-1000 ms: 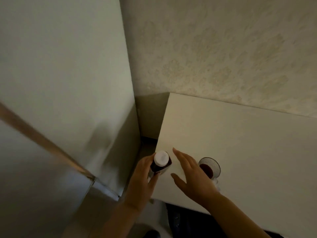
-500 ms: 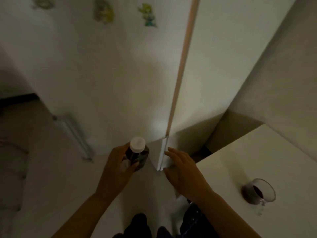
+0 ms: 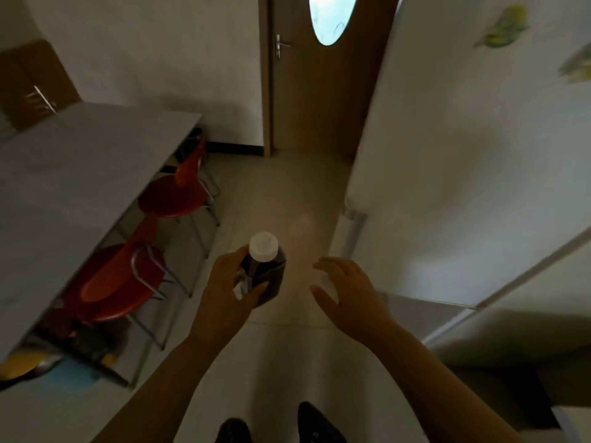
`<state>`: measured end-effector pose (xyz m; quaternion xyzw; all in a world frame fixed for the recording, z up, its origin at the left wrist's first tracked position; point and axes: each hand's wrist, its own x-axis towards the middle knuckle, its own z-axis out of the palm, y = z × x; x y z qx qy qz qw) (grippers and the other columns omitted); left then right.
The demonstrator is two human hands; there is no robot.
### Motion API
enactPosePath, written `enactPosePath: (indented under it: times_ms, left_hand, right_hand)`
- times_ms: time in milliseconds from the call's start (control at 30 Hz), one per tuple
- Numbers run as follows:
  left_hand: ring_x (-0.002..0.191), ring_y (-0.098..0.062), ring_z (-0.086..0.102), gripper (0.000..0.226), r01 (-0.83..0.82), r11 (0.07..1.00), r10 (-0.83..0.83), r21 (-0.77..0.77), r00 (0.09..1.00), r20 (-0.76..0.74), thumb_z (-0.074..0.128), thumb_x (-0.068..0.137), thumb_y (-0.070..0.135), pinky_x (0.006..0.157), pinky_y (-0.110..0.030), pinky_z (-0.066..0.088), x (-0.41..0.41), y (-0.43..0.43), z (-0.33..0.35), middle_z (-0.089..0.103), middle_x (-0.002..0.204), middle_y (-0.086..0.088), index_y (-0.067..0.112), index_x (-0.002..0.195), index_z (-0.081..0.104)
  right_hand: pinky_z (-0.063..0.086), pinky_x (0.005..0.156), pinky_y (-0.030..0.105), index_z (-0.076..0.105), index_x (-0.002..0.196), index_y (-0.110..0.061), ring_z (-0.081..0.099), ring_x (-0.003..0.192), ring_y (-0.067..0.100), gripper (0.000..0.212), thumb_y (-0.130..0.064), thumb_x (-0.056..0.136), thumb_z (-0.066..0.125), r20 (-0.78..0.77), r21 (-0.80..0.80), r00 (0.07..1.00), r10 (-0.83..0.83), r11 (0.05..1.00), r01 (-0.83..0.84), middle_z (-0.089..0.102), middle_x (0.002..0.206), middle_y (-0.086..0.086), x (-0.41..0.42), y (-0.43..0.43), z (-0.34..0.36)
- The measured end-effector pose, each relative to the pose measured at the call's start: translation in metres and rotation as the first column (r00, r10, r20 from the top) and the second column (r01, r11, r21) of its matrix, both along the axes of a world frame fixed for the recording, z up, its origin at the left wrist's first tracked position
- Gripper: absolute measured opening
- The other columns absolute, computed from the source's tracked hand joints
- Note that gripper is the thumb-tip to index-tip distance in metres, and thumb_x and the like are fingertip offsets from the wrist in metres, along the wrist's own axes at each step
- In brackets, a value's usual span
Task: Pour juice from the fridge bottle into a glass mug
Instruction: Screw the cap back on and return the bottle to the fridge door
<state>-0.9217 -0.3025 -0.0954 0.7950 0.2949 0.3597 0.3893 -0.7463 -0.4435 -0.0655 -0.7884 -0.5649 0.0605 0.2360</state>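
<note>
My left hand [image 3: 225, 290] grips a small bottle [image 3: 267, 266] of dark juice with a white cap, held upright over the floor at mid-frame. My right hand [image 3: 347, 294] hovers to the right of the bottle, fingers spread and holding nothing, a short gap away from it. The white fridge [image 3: 463, 161] with its closed doors fills the right side, its vertical handle [image 3: 351, 233] just beyond my right hand. The glass mug is out of view.
A grey table [image 3: 73, 177] stands on the left with two red chairs [image 3: 172, 193] tucked under it. A brown door [image 3: 319, 91] with an oval window closes the far end of the tiled floor. My feet show at the bottom edge.
My view has swung left, away from the white counter and the mug of juice, past the fridge doors to the room. The bottle stays in my left hand; my right hand stays open beside it.
</note>
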Motion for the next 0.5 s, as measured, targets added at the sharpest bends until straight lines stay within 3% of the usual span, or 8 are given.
enactPosePath:
  times_ms: [100,233,400,500]
  left_hand:
    - [0.119,-0.008,0.042,0.075,-0.018,1.0,0.018,-0.026,1.0,0.001,0.072,0.079,0.009,0.094,-0.028,0.039,-0.02,0.052,0.0,0.034,0.124,0.032,0.052,0.124,0.03]
    - [0.119,-0.009,0.041,0.072,-0.042,0.999,0.042,-0.027,0.999,0.013,0.071,0.08,0.01,0.096,-0.033,0.041,-0.029,0.112,-0.001,0.031,0.124,0.035,0.05,0.123,0.029]
    - [0.122,-0.018,0.046,0.067,-0.05,0.99,0.053,-0.128,0.998,0.016,0.071,0.08,0.009,0.098,-0.042,0.045,-0.008,0.194,-0.013,0.044,0.133,0.007,0.039,0.129,0.036]
    - [0.12,-0.016,0.046,0.068,-0.026,0.993,0.033,-0.117,0.998,0.057,0.071,0.08,0.007,0.097,-0.038,0.043,0.022,0.24,-0.013,0.043,0.127,0.019,0.046,0.123,0.036]
  right_hand:
    - [0.03,0.101,0.025,0.048,0.129,-0.022,0.041,0.125,0.016,0.046,-0.047,0.091,0.044,0.021,0.001,0.999,0.037,0.999,-0.037,0.049,0.134,-0.001,-0.019,0.06,0.001]
    - [0.032,0.1,0.027,0.051,0.126,-0.02,0.044,0.123,0.018,0.052,-0.052,0.088,0.036,0.022,-0.005,0.999,0.031,1.0,-0.031,0.052,0.131,0.001,-0.027,0.126,0.001]
    - [0.032,0.1,0.024,0.05,0.126,-0.021,0.043,0.123,0.015,0.047,-0.048,0.089,0.041,-0.015,-0.045,1.0,-0.007,0.999,0.006,0.052,0.131,-0.001,-0.013,0.202,-0.014]
    - [0.041,0.099,0.03,0.052,0.124,-0.021,0.049,0.118,0.015,0.046,-0.048,0.089,0.041,-0.014,-0.03,0.999,-0.043,0.999,0.043,0.056,0.126,0.0,0.007,0.243,-0.025]
